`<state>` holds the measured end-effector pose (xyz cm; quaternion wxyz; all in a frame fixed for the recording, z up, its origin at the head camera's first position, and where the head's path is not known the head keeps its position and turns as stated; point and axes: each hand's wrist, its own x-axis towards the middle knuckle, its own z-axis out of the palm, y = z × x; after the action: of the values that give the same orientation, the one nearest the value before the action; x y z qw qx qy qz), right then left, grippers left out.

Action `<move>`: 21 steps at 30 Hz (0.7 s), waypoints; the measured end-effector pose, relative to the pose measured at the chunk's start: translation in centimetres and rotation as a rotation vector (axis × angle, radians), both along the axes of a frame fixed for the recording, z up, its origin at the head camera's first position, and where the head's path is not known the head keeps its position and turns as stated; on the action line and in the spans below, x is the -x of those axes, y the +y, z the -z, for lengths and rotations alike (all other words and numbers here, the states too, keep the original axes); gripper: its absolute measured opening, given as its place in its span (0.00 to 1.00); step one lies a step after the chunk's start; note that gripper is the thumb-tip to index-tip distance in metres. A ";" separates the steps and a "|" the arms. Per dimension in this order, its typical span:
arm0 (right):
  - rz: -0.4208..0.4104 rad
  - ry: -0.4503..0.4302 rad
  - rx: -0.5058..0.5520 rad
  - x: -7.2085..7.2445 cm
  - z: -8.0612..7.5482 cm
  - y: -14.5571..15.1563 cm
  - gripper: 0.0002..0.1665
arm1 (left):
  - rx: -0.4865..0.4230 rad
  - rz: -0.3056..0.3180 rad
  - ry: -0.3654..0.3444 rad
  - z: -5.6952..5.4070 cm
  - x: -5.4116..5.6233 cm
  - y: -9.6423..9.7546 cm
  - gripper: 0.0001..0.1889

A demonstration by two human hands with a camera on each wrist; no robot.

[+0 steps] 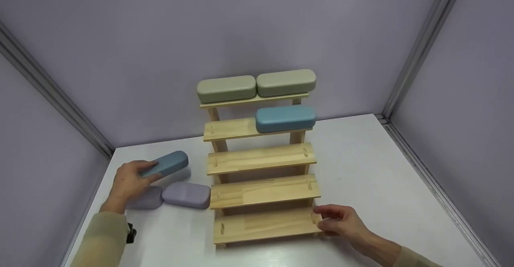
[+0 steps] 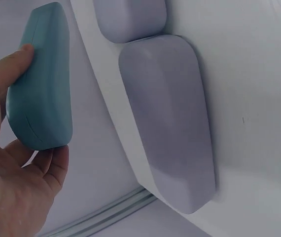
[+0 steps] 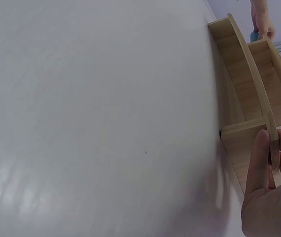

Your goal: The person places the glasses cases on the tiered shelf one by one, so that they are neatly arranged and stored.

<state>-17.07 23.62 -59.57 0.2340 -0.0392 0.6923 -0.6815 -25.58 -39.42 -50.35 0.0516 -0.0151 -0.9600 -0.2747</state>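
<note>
My left hand (image 1: pixel 130 180) grips a blue glasses case (image 1: pixel 170 163) by its near end, above the table on the left. In the left wrist view the thumb lies along the side of this blue case (image 2: pixel 42 84), with a seam showing on it. Just below are two lavender glasses cases, one (image 1: pixel 187 194) touching the rack's side and the other (image 1: pixel 146 198) partly hidden by the hand. My right hand (image 1: pixel 341 223) pinches the right end of the lowest board of a stepped wooden rack (image 1: pixel 265 227); the right wrist view shows thumb and fingers around that board end (image 3: pixel 273 148).
Two pale green glasses cases (image 1: pixel 227 89) (image 1: pixel 286 83) lie side by side on the top board. Another blue case (image 1: pixel 286 118) rests on the right half of the second board. The white table (image 1: pixel 369 170) meets grey walls (image 1: pixel 257 26) behind and at both sides.
</note>
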 end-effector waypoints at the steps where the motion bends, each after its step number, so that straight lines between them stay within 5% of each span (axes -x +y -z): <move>1: 0.001 0.000 0.000 0.0 0.0 0.0 0.33 | 0.006 0.010 0.015 -0.3 -0.2 0.1 0.26; 21: -0.005 -0.021 0.036 -0.1 -0.2 0.2 0.33 | -0.060 0.095 0.120 -9.3 -4.2 2.2 0.24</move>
<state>-16.96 23.78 -59.40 0.2423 -0.0378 0.6774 -0.6936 -21.39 -37.20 -41.09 0.0963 -0.0754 -0.9447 -0.3041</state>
